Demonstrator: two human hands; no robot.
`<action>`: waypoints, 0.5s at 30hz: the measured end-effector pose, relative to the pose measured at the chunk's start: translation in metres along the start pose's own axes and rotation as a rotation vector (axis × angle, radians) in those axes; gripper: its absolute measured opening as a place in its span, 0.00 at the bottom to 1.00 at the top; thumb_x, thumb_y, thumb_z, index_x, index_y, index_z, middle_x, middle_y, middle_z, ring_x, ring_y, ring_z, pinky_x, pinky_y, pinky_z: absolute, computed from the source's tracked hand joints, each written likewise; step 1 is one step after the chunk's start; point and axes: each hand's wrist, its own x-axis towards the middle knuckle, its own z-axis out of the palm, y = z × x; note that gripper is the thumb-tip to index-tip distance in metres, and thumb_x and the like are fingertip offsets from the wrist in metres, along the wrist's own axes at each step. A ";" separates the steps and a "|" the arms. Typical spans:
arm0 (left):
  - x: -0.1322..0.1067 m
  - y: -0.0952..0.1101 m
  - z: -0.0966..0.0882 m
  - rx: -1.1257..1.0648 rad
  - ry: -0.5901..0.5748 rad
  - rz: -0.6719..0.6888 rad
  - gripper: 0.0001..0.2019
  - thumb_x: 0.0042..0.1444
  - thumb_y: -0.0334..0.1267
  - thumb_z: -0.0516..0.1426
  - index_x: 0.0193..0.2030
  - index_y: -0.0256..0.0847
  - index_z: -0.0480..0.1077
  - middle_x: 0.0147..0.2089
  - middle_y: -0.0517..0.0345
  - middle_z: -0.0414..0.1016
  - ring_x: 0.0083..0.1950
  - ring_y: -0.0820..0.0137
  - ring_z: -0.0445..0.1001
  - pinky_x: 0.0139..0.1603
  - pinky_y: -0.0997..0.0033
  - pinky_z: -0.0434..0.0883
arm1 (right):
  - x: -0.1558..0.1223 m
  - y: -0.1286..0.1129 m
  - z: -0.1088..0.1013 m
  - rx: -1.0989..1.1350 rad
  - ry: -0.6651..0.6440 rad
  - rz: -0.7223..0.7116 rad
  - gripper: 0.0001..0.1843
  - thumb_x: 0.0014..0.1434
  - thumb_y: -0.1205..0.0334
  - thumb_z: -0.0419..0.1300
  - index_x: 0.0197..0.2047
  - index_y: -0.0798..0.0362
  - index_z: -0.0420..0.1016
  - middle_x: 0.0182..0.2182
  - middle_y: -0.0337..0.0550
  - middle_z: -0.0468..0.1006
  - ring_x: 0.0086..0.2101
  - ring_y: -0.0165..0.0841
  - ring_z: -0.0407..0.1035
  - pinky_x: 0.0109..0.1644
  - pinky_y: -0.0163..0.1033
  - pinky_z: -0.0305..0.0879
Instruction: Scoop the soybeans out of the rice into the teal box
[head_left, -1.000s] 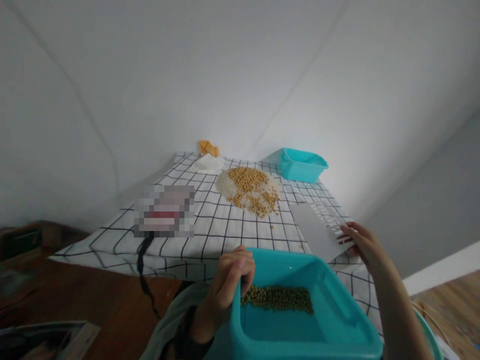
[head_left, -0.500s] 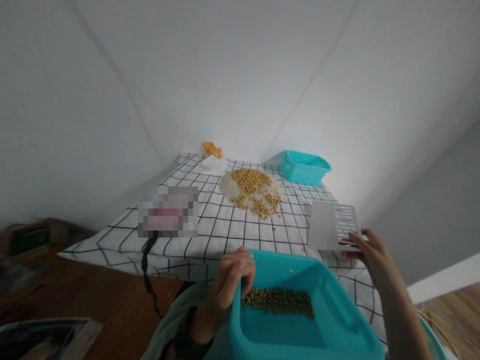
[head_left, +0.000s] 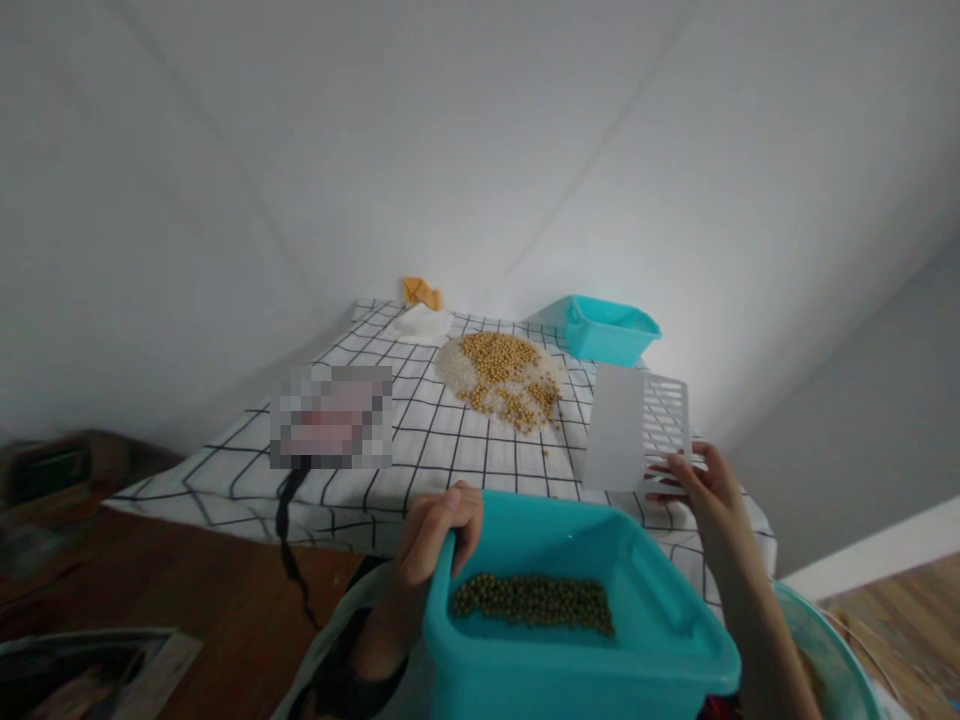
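Observation:
My left hand [head_left: 435, 535] is closed on the left rim of a turquoise plastic tub [head_left: 660, 620] held close in front of me. A layer of green beans [head_left: 532, 603] lies in the tub. My right hand [head_left: 701, 485] pinches the lower edge of a white slotted plastic panel [head_left: 637, 425], which stands upright above the far rim of the tub. Further back on the checked cloth [head_left: 420, 450] lies a pile of yellow soybeans mixed with white rice [head_left: 502, 375].
A second turquoise tub [head_left: 609, 330] stands at the back right of the table. A white bag [head_left: 416, 325] and an orange scrap [head_left: 420, 292] lie at the far end. A black cord [head_left: 289, 540] hangs off the front edge. White walls close in behind.
My right hand has lifted the white slotted panel off the cloth and stood it upright, moving it left. The tub in my left hand has shifted slightly left.

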 end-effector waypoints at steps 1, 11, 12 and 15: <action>0.000 0.001 -0.003 -0.008 0.026 -0.017 0.31 0.73 0.43 0.40 0.14 0.47 0.53 0.15 0.61 0.55 0.22 0.64 0.60 0.44 0.56 0.62 | 0.002 -0.002 -0.003 -0.011 0.016 -0.043 0.27 0.49 0.41 0.74 0.41 0.48 0.69 0.30 0.41 0.85 0.29 0.39 0.82 0.26 0.38 0.79; -0.002 -0.005 -0.024 0.052 -0.112 -0.013 0.32 0.74 0.41 0.38 0.15 0.44 0.56 0.16 0.61 0.58 0.25 0.64 0.63 0.45 0.58 0.61 | 0.037 -0.037 -0.032 -0.499 -0.056 -0.398 0.21 0.63 0.42 0.64 0.49 0.49 0.76 0.29 0.43 0.85 0.26 0.36 0.79 0.29 0.37 0.76; -0.001 -0.006 -0.025 0.050 -0.124 -0.001 0.32 0.74 0.41 0.37 0.15 0.44 0.56 0.16 0.61 0.58 0.25 0.64 0.62 0.45 0.58 0.61 | 0.042 -0.038 -0.031 -0.525 -0.091 -0.421 0.20 0.63 0.42 0.64 0.49 0.49 0.77 0.29 0.43 0.85 0.26 0.37 0.79 0.31 0.37 0.77; 0.000 -0.006 -0.025 0.038 -0.146 0.055 0.32 0.75 0.42 0.38 0.16 0.43 0.57 0.15 0.61 0.58 0.23 0.65 0.61 0.42 0.59 0.60 | 0.055 -0.038 -0.022 -0.581 -0.170 -0.475 0.19 0.66 0.44 0.61 0.49 0.50 0.79 0.31 0.44 0.84 0.28 0.37 0.79 0.33 0.38 0.75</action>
